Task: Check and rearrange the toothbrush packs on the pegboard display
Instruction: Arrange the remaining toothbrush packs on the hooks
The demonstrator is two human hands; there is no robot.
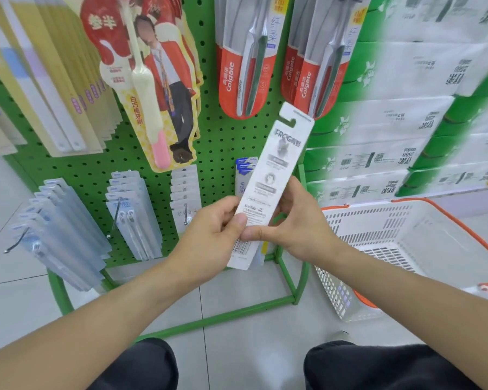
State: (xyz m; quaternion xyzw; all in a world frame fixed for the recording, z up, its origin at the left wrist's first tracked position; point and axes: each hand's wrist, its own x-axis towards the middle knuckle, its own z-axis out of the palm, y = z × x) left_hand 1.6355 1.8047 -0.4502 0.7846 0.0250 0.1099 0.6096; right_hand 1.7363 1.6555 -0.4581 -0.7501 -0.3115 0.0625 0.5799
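both hands (209, 235) (299, 229) pinch white toothbrush pack (273, 175) — before green pegboard (223, 136).

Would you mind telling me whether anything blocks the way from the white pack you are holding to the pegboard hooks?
Nothing visible does. Both hands, left hand and right hand, pinch the white toothbrush pack in open air before the green pegboard. The packs already hanging there sit beside and behind it.
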